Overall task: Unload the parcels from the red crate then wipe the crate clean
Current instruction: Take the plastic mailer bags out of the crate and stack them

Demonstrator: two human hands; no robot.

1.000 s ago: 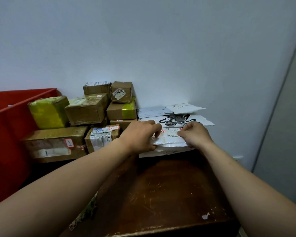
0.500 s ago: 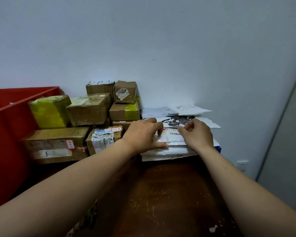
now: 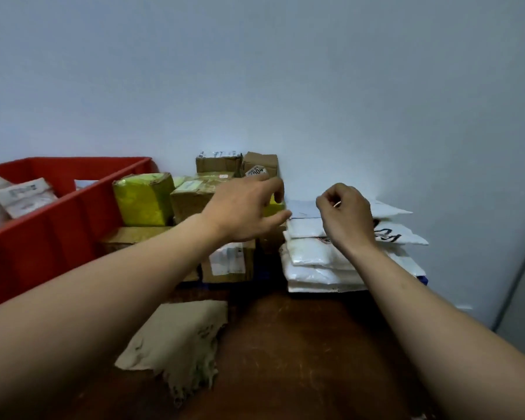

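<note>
Tabletop (image 3: 300,359) carries red crate (image 3: 43,247) at left, parcels (image 3: 22,195) still inside, so unloading is unfinished. Cardboard boxes (image 3: 191,204) stacked by wall (image 3: 346,86), white mailers (image 3: 309,259) piled right, cloth (image 3: 179,338) near front. Left hand (image 3: 243,210) above boxes, fingers apart, empty. Right hand (image 3: 346,216) over mailers, fingers curled; pinching anything, cannot tell. Risk: slick mailer pile slides if bumped. Box sticker (image 3: 255,171) digits and mailer print unreadable.

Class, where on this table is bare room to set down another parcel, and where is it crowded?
Bare table: right of the cloth, in front of the white mailers. Crowded: the back, cardboard boxes packed between the red crate and mailers.
</note>
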